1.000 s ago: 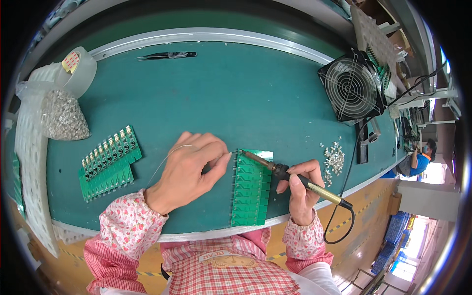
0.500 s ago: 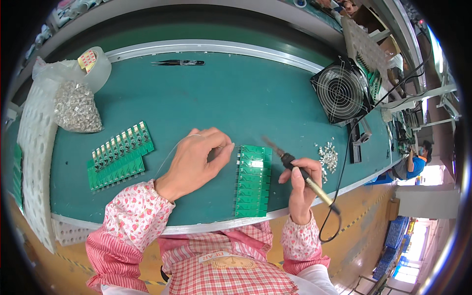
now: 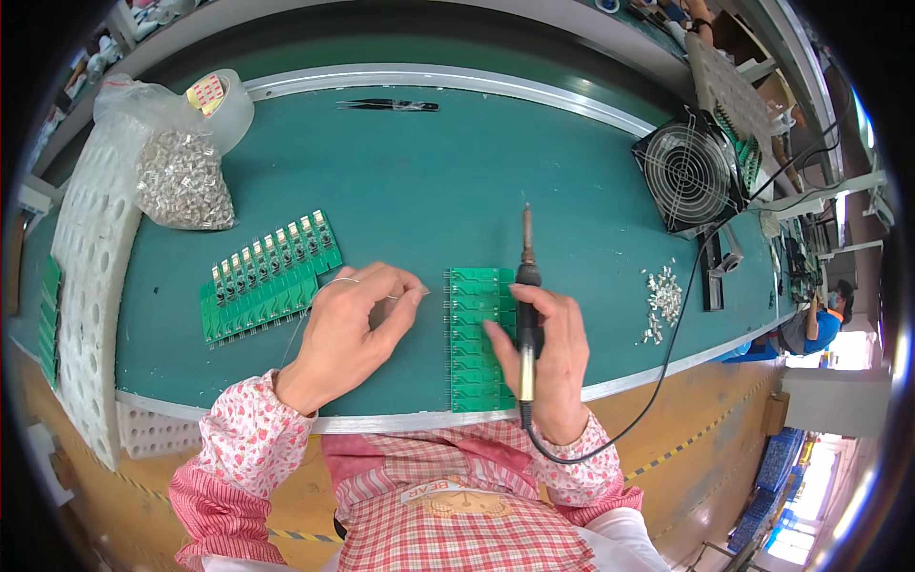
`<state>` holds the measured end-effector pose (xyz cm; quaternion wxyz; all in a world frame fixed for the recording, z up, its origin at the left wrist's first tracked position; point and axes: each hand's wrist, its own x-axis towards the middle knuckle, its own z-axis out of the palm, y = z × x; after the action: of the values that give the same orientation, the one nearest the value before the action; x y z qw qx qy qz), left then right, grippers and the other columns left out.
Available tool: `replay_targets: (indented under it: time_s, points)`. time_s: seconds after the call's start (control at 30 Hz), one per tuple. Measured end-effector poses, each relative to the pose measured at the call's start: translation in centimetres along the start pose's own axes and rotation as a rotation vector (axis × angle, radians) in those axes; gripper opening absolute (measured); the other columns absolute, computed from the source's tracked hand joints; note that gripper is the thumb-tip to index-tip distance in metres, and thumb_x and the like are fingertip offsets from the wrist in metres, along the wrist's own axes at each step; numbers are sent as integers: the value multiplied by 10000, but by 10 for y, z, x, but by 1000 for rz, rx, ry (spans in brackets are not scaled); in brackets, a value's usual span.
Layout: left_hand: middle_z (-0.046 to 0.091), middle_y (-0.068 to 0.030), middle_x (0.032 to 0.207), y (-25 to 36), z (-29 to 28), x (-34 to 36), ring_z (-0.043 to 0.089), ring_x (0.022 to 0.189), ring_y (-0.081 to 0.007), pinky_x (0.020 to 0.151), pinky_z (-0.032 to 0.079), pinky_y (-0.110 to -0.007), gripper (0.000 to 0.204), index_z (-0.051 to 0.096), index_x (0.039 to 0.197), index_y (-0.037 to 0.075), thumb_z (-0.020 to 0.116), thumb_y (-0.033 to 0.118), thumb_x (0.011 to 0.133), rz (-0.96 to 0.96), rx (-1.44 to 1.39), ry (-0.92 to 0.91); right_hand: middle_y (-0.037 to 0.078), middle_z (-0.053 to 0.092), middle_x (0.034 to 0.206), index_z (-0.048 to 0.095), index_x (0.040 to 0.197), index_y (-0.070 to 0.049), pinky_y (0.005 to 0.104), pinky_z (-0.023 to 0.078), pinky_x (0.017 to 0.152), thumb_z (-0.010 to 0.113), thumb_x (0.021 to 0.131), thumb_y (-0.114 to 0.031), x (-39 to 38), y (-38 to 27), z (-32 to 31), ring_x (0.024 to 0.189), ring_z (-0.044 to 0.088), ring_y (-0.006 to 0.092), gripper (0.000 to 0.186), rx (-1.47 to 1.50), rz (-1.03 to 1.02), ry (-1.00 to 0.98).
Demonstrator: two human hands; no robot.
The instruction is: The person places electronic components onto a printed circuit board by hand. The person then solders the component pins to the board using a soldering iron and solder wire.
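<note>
My left hand [image 3: 351,329] is closed in a pinch on a thin solder wire [image 3: 296,334], which loops over its back; a short end pokes out at the fingertips. Just right of those fingertips lies a green circuit board panel [image 3: 469,343], with a row of pins along its left edge. My right hand [image 3: 560,357] grips a soldering iron [image 3: 527,272] over the panel's right edge. The iron's tip points away from me, beyond the panel's far end. At the left, more green board panels [image 3: 257,310] overlap; a row of white connectors stands on them.
Small white parts [image 3: 664,300] lie scattered at right, near a black fan [image 3: 688,176]. The iron's cord [image 3: 658,381] curves past them. At left are a bag of parts [image 3: 183,181], a tape roll [image 3: 234,112] and white foam [image 3: 91,248]. Tweezers [image 3: 393,105] lie far back.
My right hand has moved left to the panel's right edge, and the iron has swung from slanting left to pointing straight away. My left hand still pinches the wire. The whole view has shifted slightly.
</note>
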<state>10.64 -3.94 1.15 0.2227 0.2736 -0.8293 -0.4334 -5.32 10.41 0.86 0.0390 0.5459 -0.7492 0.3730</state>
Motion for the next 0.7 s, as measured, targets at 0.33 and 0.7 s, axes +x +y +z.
replay_targets:
  time_s: [0.33,0.7]
  points:
    - [659,-34,827,-6,6,7,520,608,-165,653,356,-309,130,545,696,35,596,55,814,49,73,3,102,581,672,488,908,36,232,458,455,520,917,-163,-10,16,-17,498,558,122,202,799,370,68]
    - [670,-33,844,-5,9,8,521,621,-172,681,365,-315,126,538,680,40,616,38,778,113,66,0,102,570,677,473,901,31,232,461,450,527,922,-194,-2,19,-13,494,565,132,232,870,438,31]
